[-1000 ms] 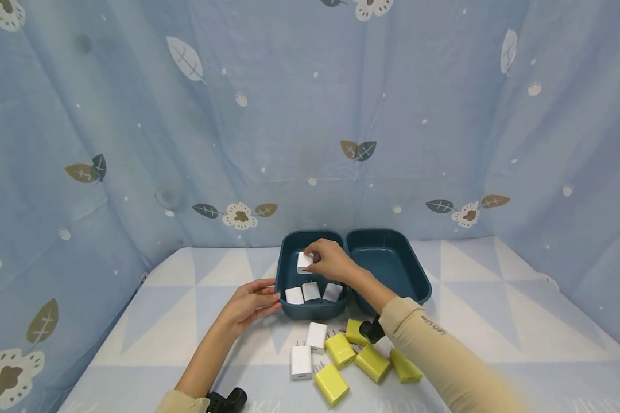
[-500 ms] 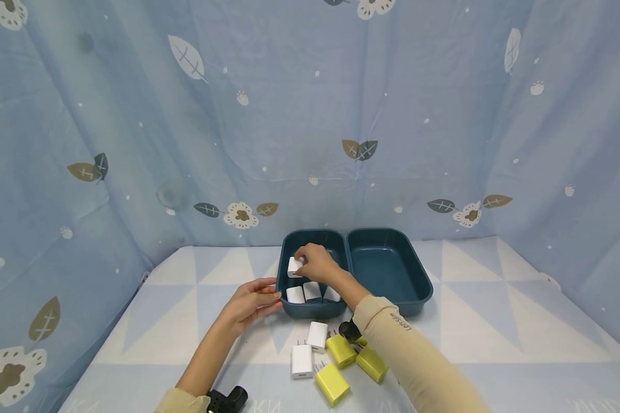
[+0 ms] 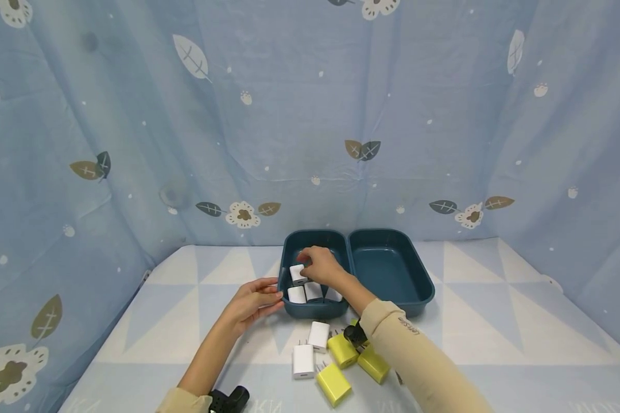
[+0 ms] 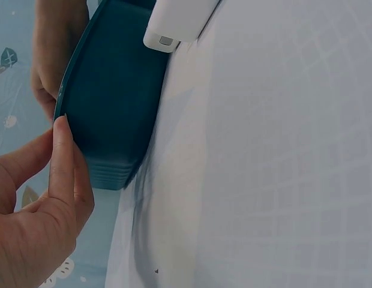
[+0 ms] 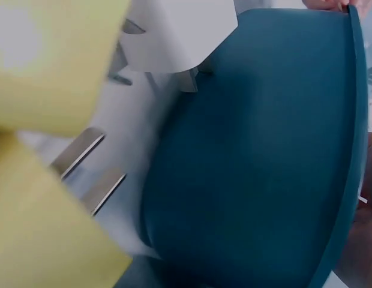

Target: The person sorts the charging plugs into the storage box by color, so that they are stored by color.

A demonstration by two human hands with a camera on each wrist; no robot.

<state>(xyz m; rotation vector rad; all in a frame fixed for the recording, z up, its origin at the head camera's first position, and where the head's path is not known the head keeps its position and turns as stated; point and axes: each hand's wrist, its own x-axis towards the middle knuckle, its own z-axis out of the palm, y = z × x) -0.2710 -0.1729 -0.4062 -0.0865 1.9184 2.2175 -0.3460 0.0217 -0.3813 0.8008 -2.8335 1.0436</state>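
My left hand (image 3: 253,301) pinches the left rim of a dark teal plastic bin (image 3: 315,311), with its fingertips (image 4: 62,129) at the edge in the left wrist view. Inside that bin, my right hand (image 3: 322,267) hovers with thumb and index finger apart beside a tilted white USB wall charger (image 3: 298,274). The thumb looks close to the charger; contact is hard to tell. Along the bin's near side lie several more white chargers (image 3: 297,295), one partly hidden by the right hand. In the right wrist view the bin's outer wall (image 5: 252,150) fills the middle.
A second teal bin (image 3: 390,275) stands against the first on its right. In front lie two white chargers (image 3: 303,361) and several yellow chargers (image 3: 333,384), some covered by the right sleeve. A patterned blue curtain (image 3: 310,115) hangs behind the cloth-covered table (image 3: 491,332).
The right hand brought the white charger left and then down toward the chargers at the bin's near side, and its index finger has lifted off. The left hand stayed on the rim.
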